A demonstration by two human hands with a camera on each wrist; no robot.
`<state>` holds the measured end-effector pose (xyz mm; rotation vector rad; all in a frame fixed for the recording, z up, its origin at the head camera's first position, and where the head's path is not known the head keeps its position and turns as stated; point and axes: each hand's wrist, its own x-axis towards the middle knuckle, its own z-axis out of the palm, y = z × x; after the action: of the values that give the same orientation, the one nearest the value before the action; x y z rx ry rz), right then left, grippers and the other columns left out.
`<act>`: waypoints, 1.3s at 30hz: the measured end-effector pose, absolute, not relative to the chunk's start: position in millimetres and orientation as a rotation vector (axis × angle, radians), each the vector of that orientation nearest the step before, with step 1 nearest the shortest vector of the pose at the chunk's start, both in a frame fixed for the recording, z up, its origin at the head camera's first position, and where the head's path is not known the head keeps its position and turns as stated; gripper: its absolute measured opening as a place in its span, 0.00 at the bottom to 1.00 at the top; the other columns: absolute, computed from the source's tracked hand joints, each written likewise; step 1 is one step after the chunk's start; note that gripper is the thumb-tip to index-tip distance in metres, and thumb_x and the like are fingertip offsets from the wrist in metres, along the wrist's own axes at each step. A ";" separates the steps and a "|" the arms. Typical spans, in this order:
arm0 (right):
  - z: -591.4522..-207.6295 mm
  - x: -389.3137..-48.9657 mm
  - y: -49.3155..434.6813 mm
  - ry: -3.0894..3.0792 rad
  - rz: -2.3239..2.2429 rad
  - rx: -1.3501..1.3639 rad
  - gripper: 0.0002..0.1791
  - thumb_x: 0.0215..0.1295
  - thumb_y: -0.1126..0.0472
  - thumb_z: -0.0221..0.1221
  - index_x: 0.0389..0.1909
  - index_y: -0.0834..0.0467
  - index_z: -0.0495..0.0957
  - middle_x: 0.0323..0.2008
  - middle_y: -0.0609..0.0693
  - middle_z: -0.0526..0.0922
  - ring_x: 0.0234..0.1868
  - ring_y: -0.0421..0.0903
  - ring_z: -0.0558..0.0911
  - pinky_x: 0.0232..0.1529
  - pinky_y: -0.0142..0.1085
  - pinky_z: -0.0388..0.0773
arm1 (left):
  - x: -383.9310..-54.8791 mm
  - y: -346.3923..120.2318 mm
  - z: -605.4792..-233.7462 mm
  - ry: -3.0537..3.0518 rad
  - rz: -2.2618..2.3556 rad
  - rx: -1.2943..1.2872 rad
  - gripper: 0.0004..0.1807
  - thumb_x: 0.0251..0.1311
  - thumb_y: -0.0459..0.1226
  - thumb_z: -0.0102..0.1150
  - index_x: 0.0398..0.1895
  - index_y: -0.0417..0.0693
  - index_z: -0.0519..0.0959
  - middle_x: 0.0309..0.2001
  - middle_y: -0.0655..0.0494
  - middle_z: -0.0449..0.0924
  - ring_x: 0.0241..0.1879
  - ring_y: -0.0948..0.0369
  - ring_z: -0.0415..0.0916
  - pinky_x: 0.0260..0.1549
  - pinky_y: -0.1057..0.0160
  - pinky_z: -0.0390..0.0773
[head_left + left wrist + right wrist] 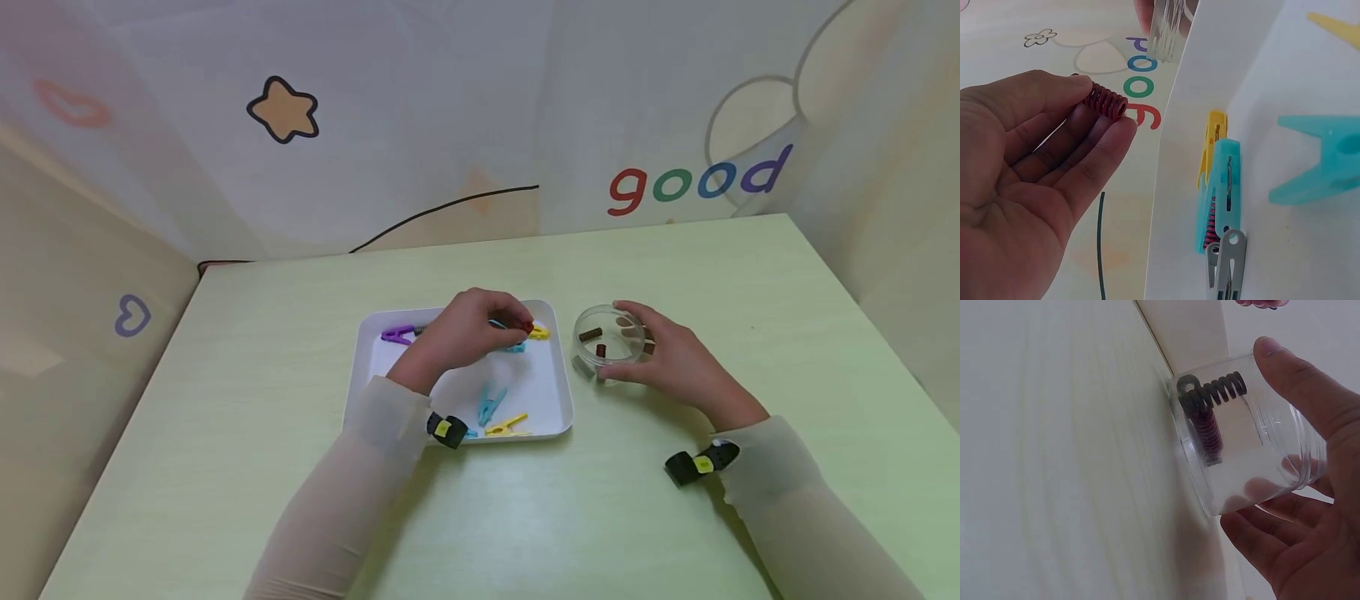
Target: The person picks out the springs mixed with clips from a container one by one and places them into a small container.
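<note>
A dark red coil spring [1107, 102] is pinched between the thumb and a finger of my left hand [472, 329], which is above the far part of the white tray [566, 408]. My right hand [675, 354] grips a clear jar [1247, 434] to the right of the tray, thumb on one side and fingers on the other. Inside the jar lie a dark coil spring [1222, 389] and a dark red one [1208, 434]. Whether the jar touches the table I cannot tell. Below my left hand, a teal clothespin [1227, 187] has a red spring alongside it.
Also in the tray are a purple clothespin [397, 334], a grey one [1232, 259], a yellow one [538, 332] at the far right, and teal [491, 404] and yellow clothespins [507, 426] near the front. A printed cloth [450, 108] hangs behind the table [562, 517].
</note>
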<state>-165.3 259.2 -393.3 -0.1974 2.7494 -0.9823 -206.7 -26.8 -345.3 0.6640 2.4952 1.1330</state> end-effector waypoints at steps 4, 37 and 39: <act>-393.6 -165.6 259.3 2.753 -0.986 -0.203 0.59 0.47 0.34 0.69 0.76 0.48 0.50 0.72 0.62 0.59 0.68 0.67 0.65 0.59 0.59 0.72 | -208.0 -23.5 -346.7 2.506 1.134 0.681 0.09 0.61 0.38 0.63 0.44 0.53 0.83 0.41 0.62 0.84 0.43 0.64 0.78 0.48 0.64 0.79; -393.5 -166.9 259.8 2.753 -0.987 -0.190 0.59 0.45 0.34 0.70 0.76 0.46 0.50 0.72 0.61 0.60 0.68 0.67 0.65 0.60 0.60 0.70 | -203.1 -2.2 -347.3 2.454 1.275 0.744 0.07 0.62 0.37 0.62 0.42 0.50 0.83 0.42 0.59 0.84 0.43 0.65 0.80 0.47 0.68 0.80; -393.6 -166.7 259.6 2.754 -0.990 -0.192 0.59 0.45 0.34 0.70 0.76 0.46 0.50 0.72 0.61 0.60 0.68 0.67 0.65 0.60 0.60 0.70 | -202.5 -1.3 -347.8 2.437 1.292 0.746 0.07 0.62 0.37 0.62 0.42 0.49 0.83 0.42 0.58 0.84 0.43 0.64 0.80 0.47 0.68 0.80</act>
<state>-166.7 259.6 -393.6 -0.1921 2.7536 -0.9902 -202.5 -1.3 -347.8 0.7455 2.4366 1.2919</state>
